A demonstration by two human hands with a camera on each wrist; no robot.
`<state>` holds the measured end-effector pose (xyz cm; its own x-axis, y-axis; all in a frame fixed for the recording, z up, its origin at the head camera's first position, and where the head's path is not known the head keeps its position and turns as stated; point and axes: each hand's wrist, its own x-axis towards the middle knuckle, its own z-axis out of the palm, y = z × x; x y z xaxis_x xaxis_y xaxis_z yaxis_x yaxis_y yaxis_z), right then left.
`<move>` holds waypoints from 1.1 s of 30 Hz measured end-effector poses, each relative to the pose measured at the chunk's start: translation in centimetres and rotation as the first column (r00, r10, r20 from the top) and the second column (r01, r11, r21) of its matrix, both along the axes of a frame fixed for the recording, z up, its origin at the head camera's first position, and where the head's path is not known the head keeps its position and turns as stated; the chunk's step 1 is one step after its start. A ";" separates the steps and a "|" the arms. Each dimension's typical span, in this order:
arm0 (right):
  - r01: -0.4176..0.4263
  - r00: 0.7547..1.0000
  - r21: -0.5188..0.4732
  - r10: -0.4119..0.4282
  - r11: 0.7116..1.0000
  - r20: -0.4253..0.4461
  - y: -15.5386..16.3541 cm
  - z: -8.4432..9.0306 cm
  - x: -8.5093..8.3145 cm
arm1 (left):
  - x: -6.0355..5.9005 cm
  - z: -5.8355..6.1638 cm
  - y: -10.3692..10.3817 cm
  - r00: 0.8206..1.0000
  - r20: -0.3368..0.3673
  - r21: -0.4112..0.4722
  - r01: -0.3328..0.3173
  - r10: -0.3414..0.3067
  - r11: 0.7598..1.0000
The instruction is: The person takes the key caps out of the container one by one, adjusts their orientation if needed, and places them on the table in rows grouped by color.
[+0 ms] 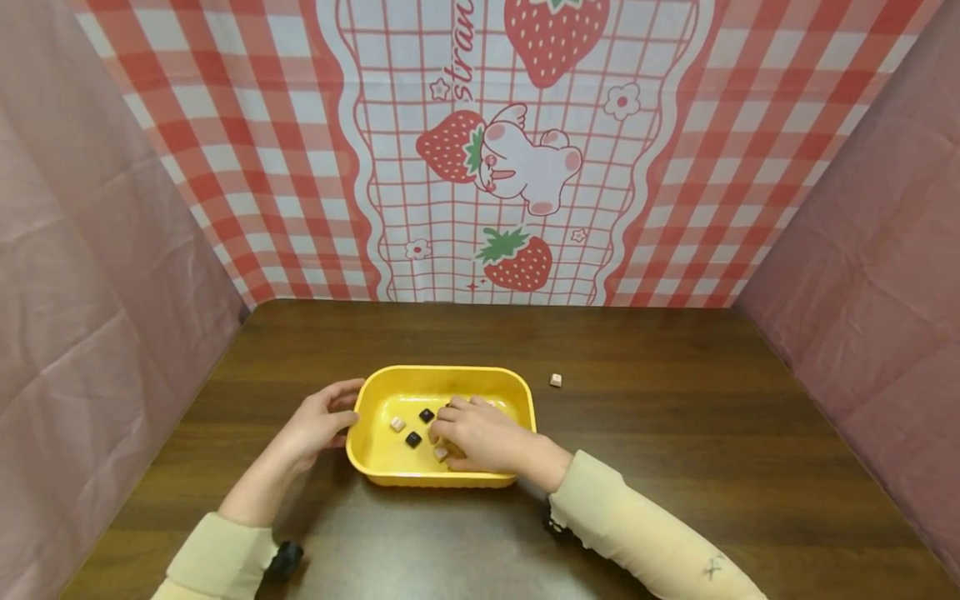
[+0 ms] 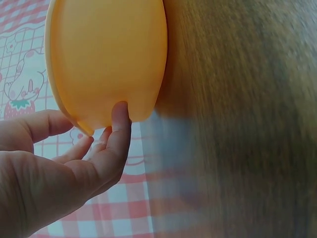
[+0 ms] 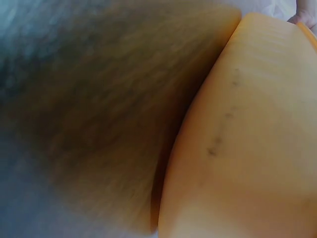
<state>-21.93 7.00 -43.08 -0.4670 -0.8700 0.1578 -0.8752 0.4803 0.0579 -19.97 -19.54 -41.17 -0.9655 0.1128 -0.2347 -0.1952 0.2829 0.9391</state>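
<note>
A yellow plastic tub (image 1: pixel 442 481) stands on the table, with several small black and cream keycaps inside it. My left hand (image 1: pixel 318 423) is at the tub's left end, relaxed fingers touching the outside wall and rim; the left wrist view shows this hand (image 2: pixel 74 163) against the tub (image 2: pixel 109 54). Reaching over the right side, my right hand (image 1: pixel 483 435) is down inside the tub, its fingertips among the keycaps. A cream keycap (image 1: pixel 440 454) lies by its thumb, a black keycap (image 1: pixel 413 439) just left of the fingers. Whether these fingers hold a keycap I cannot tell.
One cream keycap (image 1: pixel 556 380) lies on the brown wooden table (image 1: pixel 675 433), beyond the tub's right end. A strawberry-print checked cloth (image 1: pixel 292 150) hangs behind the table, with pink cloth (image 1: pixel 97 250) at both sides. The right wrist view shows mostly the tub's outer wall (image 3: pixel 247 139).
</note>
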 end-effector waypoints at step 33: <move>-0.028 1.000 -0.002 0.028 1.000 0.001 -0.2 -0.6 0.0 | 1.7 -0.9 -0.5 1.000 -0.018 0.148 0.014 -0.011 0.989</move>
<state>-21.92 6.85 -43.73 -0.4430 -0.8823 0.1591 -0.8882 0.4560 0.0557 -18.27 -20.01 -42.03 -0.9676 0.1571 -0.1975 -0.1757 0.1426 0.9741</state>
